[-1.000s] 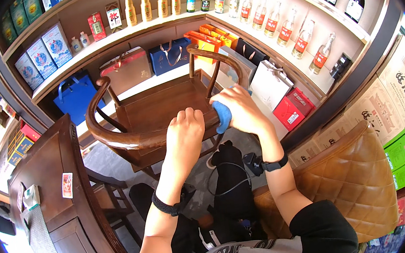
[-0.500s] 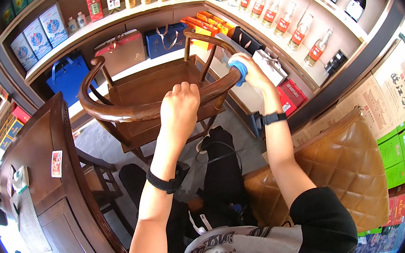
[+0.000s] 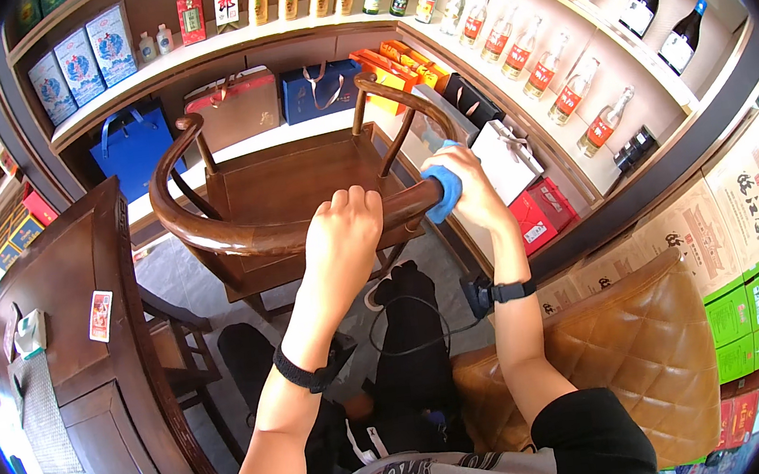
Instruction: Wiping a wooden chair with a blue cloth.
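A dark wooden armchair (image 3: 286,184) with a curved rail stands in front of me. My left hand (image 3: 342,232) grips the near part of that rail. My right hand (image 3: 467,193) holds a blue cloth (image 3: 442,189) wrapped around the rail where it bends to the right. Both wrists wear black bands, and a small black device hangs from the right one.
A dark wooden desk (image 3: 72,306) with a card and a small box stands to the left. A brown quilted leather seat (image 3: 650,347) is at the lower right. Shelves (image 3: 487,31) of bottles, gift bags and boxes run behind the chair. Cartons stand stacked at the right.
My right hand has slid the blue cloth along the rail from beside my left hand out to the right bend. My left hand has closed over the rail.
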A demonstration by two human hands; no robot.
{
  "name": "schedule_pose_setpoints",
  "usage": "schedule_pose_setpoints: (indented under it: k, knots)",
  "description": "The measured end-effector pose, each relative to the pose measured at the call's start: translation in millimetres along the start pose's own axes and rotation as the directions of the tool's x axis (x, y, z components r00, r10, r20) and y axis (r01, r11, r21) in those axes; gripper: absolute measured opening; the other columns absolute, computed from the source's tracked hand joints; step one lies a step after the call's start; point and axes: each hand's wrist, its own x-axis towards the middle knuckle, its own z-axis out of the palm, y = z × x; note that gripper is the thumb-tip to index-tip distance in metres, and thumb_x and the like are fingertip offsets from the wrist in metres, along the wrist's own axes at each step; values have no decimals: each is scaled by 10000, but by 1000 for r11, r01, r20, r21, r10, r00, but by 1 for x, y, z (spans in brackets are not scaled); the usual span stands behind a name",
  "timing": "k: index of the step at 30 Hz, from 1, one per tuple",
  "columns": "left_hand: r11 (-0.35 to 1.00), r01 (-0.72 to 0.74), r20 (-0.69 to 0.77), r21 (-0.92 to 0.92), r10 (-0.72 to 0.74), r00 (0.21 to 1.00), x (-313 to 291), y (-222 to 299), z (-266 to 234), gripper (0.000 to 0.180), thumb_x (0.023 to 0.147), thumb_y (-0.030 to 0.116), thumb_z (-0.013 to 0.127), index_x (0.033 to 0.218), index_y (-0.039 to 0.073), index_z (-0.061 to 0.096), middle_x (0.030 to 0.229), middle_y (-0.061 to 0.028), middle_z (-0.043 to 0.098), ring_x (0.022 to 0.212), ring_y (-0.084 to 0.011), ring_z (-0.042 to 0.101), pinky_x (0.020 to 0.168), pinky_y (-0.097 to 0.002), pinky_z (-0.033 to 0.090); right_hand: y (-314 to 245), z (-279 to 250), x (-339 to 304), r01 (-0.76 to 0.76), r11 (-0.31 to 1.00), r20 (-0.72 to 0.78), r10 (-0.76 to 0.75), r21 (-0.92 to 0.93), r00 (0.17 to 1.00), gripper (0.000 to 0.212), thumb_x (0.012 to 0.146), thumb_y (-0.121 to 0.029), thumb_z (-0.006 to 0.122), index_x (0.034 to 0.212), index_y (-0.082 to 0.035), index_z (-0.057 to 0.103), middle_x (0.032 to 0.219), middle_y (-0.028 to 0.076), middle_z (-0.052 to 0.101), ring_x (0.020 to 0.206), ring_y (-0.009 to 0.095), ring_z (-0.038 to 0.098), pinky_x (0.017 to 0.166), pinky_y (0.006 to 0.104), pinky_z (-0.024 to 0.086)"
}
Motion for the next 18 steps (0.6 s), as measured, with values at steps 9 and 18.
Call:
schedule_pose_setpoints:
  k: [9, 18]
  knots:
    - [999, 29, 37, -27, -28, 999, 1, 3, -3, 175, 654, 19, 600, 777, 60, 483, 762, -70, 503, 749, -225, 552, 645, -321, 472, 101, 0, 12, -78, 986, 5, 78, 146, 997, 385, 661, 109, 635, 997, -74, 591, 1077, 79, 566, 1099, 248, 512, 998, 341, 375]
    - [1000, 21, 51, -1, -21, 998, 4, 5, -3, 227, 608, 11, 626, 785, 65, 494, 756, -65, 506, 752, -215, 554, 637, -308, 468, 172, -18, 39, -37, 974, 368, -49, 223, 928, 446, 728, 34, 669, 1141, -98, 566, 1252, 86, 496, 1234, 246, 419, 1071, 342, 310]
